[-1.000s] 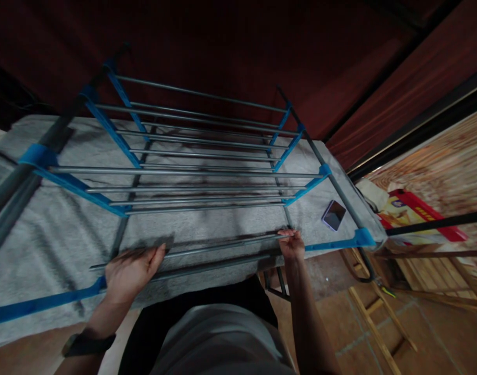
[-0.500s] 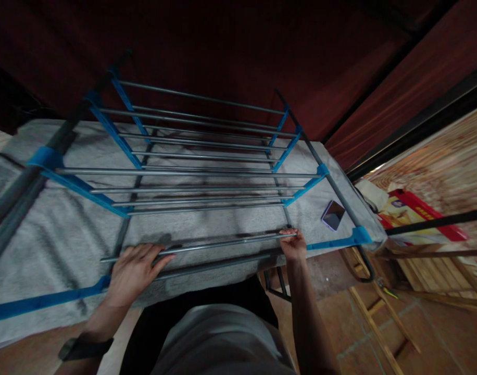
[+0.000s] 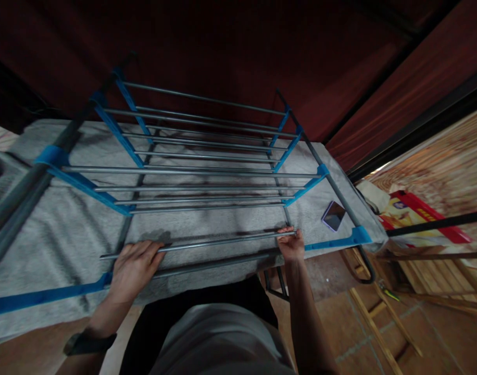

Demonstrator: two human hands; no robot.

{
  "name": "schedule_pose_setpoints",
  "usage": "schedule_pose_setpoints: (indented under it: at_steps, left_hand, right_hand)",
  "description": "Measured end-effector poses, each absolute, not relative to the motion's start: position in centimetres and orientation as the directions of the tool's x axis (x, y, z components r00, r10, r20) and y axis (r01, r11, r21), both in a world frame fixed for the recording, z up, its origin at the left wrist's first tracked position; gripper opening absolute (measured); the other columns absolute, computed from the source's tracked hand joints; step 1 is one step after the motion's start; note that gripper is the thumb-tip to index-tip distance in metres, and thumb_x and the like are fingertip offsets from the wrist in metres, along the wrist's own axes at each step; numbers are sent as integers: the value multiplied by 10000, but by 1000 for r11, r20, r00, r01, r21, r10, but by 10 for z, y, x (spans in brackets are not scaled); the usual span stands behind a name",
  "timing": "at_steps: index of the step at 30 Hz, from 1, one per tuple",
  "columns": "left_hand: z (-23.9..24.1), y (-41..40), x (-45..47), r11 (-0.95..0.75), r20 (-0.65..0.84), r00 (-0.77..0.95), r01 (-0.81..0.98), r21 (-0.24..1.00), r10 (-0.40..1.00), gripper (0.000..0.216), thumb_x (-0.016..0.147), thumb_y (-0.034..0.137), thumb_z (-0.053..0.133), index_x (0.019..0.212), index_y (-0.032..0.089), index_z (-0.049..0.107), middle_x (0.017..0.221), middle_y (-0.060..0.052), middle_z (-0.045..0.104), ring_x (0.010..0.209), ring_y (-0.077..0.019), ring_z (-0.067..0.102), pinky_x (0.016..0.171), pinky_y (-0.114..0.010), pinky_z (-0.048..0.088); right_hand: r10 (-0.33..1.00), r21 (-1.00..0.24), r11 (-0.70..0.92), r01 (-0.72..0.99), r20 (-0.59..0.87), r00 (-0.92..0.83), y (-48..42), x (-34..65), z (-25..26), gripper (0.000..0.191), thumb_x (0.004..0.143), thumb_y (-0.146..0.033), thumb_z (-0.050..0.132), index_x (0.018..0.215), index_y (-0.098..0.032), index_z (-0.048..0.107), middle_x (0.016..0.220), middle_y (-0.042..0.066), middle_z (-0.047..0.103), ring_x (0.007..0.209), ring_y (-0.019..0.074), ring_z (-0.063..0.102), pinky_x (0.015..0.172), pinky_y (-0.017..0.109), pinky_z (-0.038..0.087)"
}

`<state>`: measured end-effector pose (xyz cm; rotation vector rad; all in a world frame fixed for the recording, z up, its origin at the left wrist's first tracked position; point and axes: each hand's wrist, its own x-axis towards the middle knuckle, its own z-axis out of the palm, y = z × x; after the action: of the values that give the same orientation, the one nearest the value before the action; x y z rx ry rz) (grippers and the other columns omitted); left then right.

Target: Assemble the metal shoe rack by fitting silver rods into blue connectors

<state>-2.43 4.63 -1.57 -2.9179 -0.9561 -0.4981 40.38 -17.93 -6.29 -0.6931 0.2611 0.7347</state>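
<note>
A loose-looking thin metal rod (image 3: 223, 242) lies crosswise between my hands, in front of my body. My left hand (image 3: 135, 265) is wrapped over it from above, with the rod's left end sticking out past the knuckles. At the right end, my right hand (image 3: 292, 246) holds the rod with curled fingers, palm partly up. Just outside each hand is a blue plastic bracket, the left bracket (image 3: 51, 299) and the right bracket (image 3: 332, 243), at the near end of the tube-and-rod rack (image 3: 311, 185). Whether the rod's ends touch the brackets cannot be made out.
The rack lies on a grey cloth (image 3: 223, 224), its fitted tiers reaching toward a dark red backdrop. A phone (image 3: 334, 215) rests on the cloth at right. Beyond are a red and yellow box (image 3: 422, 219) and a wooden ladder-like frame (image 3: 375, 323) on the tiled floor.
Both hands keep their hold on the rod. My right hand has shifted slightly left and its fingers have loosened a little. The view has moved slightly.
</note>
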Motion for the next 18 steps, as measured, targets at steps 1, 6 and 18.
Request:
schedule_pose_setpoints:
  at_steps: [1, 6, 18]
  left_hand:
    - [-15, 46, -24, -811, 312, 759, 580, 77, 572, 304, 1004, 372, 406, 1000, 190, 650, 887, -84, 692, 867, -274, 640, 809, -404, 415]
    - [-15, 46, -19, -846, 326, 782, 509, 156, 531, 302, 992, 427, 467, 1048, 185, 638, 936, -80, 704, 903, -267, 654, 825, -393, 420]
    - [-12, 46, -18, -846, 357, 768, 496, 195, 532, 297, 988, 449, 490, 1048, 199, 637, 927, -69, 715, 904, -263, 664, 833, -392, 420]
  right_hand:
    - [526, -488, 541, -685, -439, 728, -179, 404, -63, 204, 909, -336, 556, 739, -238, 611, 695, -20, 615, 714, 135, 607, 677, 305, 577]
    - [532, -483, 581, -655, -384, 755, -179, 404, -66, 244, 894, -413, 606, 733, -232, 586, 693, -31, 599, 698, 116, 595, 682, 286, 576]
    - [564, -432, 609, -665, -353, 746, -181, 402, -65, 173, 778, -315, 699, 764, -212, 561, 684, -48, 568, 668, 106, 580, 665, 286, 566]
